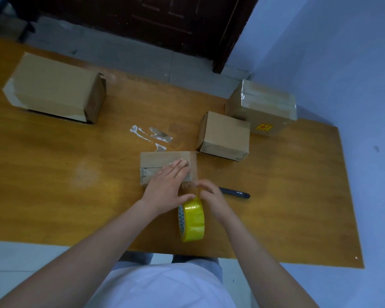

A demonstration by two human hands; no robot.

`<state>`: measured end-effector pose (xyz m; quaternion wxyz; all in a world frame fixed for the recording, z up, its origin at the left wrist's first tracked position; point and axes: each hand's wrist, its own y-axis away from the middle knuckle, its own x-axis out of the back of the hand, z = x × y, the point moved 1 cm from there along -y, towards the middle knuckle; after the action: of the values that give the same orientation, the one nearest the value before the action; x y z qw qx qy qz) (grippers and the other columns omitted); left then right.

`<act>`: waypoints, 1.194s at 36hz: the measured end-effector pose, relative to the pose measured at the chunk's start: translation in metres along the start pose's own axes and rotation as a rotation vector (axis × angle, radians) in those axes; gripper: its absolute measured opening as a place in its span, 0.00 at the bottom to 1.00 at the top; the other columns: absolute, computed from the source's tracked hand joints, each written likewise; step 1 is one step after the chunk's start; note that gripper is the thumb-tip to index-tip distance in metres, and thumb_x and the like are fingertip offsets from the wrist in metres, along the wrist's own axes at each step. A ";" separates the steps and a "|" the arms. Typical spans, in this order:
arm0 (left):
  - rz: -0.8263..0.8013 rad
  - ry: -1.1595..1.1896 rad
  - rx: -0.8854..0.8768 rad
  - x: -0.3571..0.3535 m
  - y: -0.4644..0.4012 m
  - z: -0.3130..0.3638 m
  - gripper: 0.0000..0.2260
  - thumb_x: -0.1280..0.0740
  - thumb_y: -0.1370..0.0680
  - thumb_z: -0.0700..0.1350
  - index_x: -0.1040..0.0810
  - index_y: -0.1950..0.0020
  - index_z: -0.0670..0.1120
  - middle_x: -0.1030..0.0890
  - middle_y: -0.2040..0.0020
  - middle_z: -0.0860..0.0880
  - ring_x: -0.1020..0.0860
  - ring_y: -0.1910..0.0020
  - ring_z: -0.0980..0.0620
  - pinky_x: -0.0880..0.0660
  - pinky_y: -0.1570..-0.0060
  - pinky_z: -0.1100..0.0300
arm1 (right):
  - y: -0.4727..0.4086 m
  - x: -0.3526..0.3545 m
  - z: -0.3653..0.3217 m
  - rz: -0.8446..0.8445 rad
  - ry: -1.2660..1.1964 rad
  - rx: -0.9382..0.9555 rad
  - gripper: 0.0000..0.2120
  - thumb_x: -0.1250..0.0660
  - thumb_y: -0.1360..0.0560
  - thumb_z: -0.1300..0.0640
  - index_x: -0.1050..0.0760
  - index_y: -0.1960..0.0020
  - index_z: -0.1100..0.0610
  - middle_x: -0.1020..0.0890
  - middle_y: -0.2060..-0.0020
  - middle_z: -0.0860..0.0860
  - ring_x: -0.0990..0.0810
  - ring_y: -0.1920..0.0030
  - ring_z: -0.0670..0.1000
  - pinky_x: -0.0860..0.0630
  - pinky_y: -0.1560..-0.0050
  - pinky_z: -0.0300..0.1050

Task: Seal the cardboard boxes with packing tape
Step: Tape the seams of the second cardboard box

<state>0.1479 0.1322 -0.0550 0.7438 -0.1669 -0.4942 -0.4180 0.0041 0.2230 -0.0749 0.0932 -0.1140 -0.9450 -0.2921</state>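
Observation:
A small flat cardboard box [158, 160] lies in the middle of the wooden table [76, 178]. My left hand [168, 184] presses flat on its top with straight fingers, over a strip of clear tape. My right hand [210, 195] pinches the stretch of tape just off the box's near right corner. A yellow roll of packing tape [192, 221] stands on edge below both hands, its free end running up toward the box. A black pen [235, 193] lies right of my right hand.
A large box [53, 87] sits at the back left. A medium box [223, 135] and a taped box with a yellow label [262, 107] stand at the right. Torn scraps of tape [151, 135] stick to the table behind the small box.

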 end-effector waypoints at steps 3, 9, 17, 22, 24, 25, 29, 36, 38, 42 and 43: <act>0.010 0.021 -0.010 -0.001 0.000 -0.002 0.36 0.40 0.25 0.67 0.41 0.24 0.48 0.46 0.22 0.50 0.51 0.23 0.52 0.57 0.30 0.59 | -0.004 -0.004 0.004 -0.139 -0.089 -0.114 0.25 0.37 0.36 0.50 0.20 0.43 0.61 0.23 0.39 0.59 0.27 0.36 0.55 0.36 0.31 0.54; 0.001 0.001 -0.025 -0.003 -0.001 -0.004 0.41 0.52 0.30 0.72 0.38 0.25 0.47 0.42 0.23 0.49 0.48 0.23 0.51 0.47 0.27 0.52 | -0.014 -0.002 0.043 -0.204 -0.128 -0.271 0.31 0.27 0.39 0.33 0.21 0.40 0.47 0.24 0.36 0.51 0.28 0.33 0.54 0.39 0.29 0.62; 0.035 0.057 0.031 -0.004 -0.002 0.000 0.32 0.57 0.23 0.65 0.35 0.27 0.49 0.40 0.23 0.52 0.47 0.23 0.53 0.46 0.27 0.54 | 0.008 -0.011 0.006 -0.133 -0.199 -0.227 0.08 0.32 0.26 0.51 0.17 0.49 0.49 0.17 0.46 0.48 0.24 0.39 0.49 0.37 0.29 0.55; 0.083 0.019 0.031 -0.011 -0.007 -0.001 0.20 0.42 0.19 0.52 0.32 0.29 0.46 0.36 0.25 0.50 0.43 0.24 0.51 0.41 0.29 0.52 | 0.014 -0.012 0.001 -0.058 -0.231 -0.175 0.07 0.34 0.24 0.59 0.18 0.48 0.55 0.18 0.52 0.48 0.22 0.49 0.43 0.31 0.41 0.40; 0.118 0.018 0.036 -0.012 -0.010 -0.003 0.18 0.39 0.19 0.50 0.30 0.31 0.45 0.33 0.27 0.49 0.40 0.25 0.49 0.37 0.31 0.50 | 0.017 -0.012 0.003 -0.061 -0.207 -0.177 0.06 0.34 0.24 0.57 0.17 0.51 0.52 0.17 0.52 0.45 0.21 0.47 0.43 0.31 0.40 0.40; 0.137 0.016 0.030 -0.012 -0.013 -0.005 0.17 0.37 0.20 0.49 0.29 0.33 0.45 0.32 0.28 0.48 0.38 0.26 0.48 0.35 0.34 0.48 | 0.020 -0.012 0.004 -0.061 -0.195 -0.180 0.06 0.33 0.24 0.56 0.17 0.54 0.49 0.16 0.53 0.43 0.21 0.45 0.45 0.31 0.37 0.44; 0.197 -0.067 -0.030 -0.015 -0.019 -0.013 0.16 0.28 0.26 0.46 0.23 0.40 0.43 0.23 0.36 0.46 0.27 0.34 0.44 0.24 0.46 0.46 | 0.027 -0.010 0.008 -0.026 -0.212 -0.183 0.07 0.33 0.24 0.53 0.17 0.56 0.46 0.16 0.52 0.44 0.22 0.42 0.51 0.32 0.34 0.53; 0.422 -0.286 -0.176 -0.020 -0.017 -0.020 0.16 0.43 0.23 0.51 0.20 0.45 0.44 0.20 0.41 0.46 0.24 0.43 0.46 0.26 0.49 0.52 | 0.027 -0.005 0.002 0.033 -0.296 -0.187 0.09 0.38 0.21 0.58 0.20 0.54 0.52 0.18 0.56 0.49 0.22 0.54 0.48 0.26 0.49 0.43; 0.474 -0.296 -0.199 -0.023 -0.017 -0.020 0.15 0.42 0.23 0.51 0.20 0.46 0.44 0.20 0.41 0.45 0.23 0.44 0.46 0.30 0.46 0.54 | 0.028 -0.004 0.000 0.044 -0.307 -0.181 0.09 0.39 0.20 0.58 0.21 0.54 0.53 0.19 0.54 0.52 0.22 0.56 0.47 0.26 0.53 0.40; 0.538 -0.291 -0.234 -0.024 -0.020 -0.023 0.14 0.40 0.23 0.51 0.21 0.48 0.44 0.20 0.43 0.44 0.28 0.43 0.47 0.34 0.46 0.54 | 0.027 -0.004 -0.002 0.025 -0.270 -0.185 0.10 0.40 0.20 0.58 0.21 0.54 0.54 0.20 0.52 0.53 0.22 0.57 0.46 0.26 0.56 0.35; 0.534 -0.299 -0.245 -0.024 -0.021 -0.024 0.14 0.39 0.24 0.51 0.21 0.48 0.44 0.20 0.43 0.44 0.29 0.43 0.47 0.34 0.46 0.55 | 0.026 -0.004 -0.003 0.020 -0.262 -0.186 0.10 0.41 0.19 0.58 0.21 0.53 0.54 0.19 0.54 0.51 0.22 0.57 0.45 0.26 0.57 0.34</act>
<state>0.1421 0.1150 -0.0899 0.7208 -0.4381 -0.4828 -0.2354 0.0155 0.2418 -0.0593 -0.0387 -0.1685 -0.9168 -0.3599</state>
